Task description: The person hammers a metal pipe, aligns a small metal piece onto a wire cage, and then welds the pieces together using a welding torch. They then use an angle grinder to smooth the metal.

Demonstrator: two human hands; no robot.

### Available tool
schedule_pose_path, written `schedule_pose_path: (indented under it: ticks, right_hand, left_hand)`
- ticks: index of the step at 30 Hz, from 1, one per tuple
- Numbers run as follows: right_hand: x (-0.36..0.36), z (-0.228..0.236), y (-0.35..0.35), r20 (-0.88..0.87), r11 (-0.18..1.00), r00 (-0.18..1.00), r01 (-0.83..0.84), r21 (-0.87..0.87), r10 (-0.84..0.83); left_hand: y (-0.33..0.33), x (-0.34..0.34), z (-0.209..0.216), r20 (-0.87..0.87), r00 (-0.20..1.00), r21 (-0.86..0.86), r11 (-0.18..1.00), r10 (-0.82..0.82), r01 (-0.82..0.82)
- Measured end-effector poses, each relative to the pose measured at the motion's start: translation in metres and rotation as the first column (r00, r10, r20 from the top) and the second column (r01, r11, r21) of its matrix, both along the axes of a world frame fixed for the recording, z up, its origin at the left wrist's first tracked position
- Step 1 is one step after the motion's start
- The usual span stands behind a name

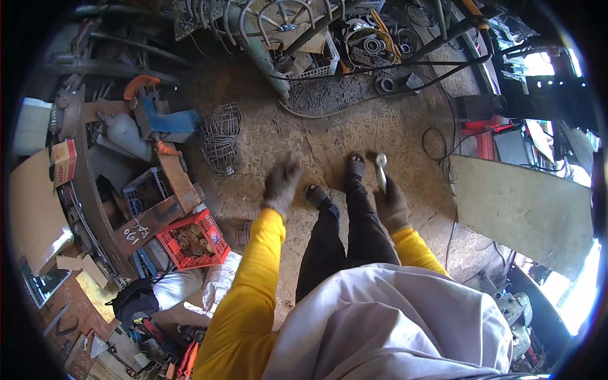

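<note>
Worker standing on a bare, stained floor (392, 130), viewed from above. The metal tool (381, 166) is in the right hand (391, 206), ahead of the right leg and just beside the right foot (356, 166) as seen here; its bright head points forward, away from the body. The right hand is closed around the handle. The left hand (283, 183), dark and blurred, reaches forward on the other side of the legs; nothing shows in it, and whether its fingers are spread or curled cannot be told.

The step in hand appears to be carrying the tool. Done well, it calls for a firm wrap on the handle, the head kept clear of the shins, and attention to the loose cable (423, 140) on the floor to the right.

Count: hands, two; feet, two; tool, one; wire basket (221, 139), one, left of the left hand; red crate (201, 261), one, holding round metal pieces too crowded to count; white crate (331, 60), one, at the far side; large pale board (519, 209), one, at right.
</note>
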State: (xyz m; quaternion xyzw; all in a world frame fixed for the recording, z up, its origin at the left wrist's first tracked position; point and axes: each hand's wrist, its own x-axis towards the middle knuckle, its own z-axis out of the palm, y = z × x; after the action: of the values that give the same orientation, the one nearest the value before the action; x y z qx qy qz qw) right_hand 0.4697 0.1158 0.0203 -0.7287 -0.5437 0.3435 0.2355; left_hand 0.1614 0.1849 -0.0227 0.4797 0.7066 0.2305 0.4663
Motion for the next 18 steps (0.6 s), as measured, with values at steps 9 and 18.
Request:
schedule_pose_path:
  ticks: [9,18]
  right_hand:
    - [0.131,-0.082,-0.211,0.283,0.402,0.946,0.324,-0.856,-0.160]
    - [0.157,-0.121,-0.260,0.071,0.505,0.983,0.150,-0.850,-0.172]
  left_hand:
    - [-0.304,-0.019,-0.072,-0.087,0.855,-0.643,0.684,-0.511,0.344]
    - [-0.349,0.055,-0.098,-0.097,0.863,-0.634,0.699,-0.496,0.331]
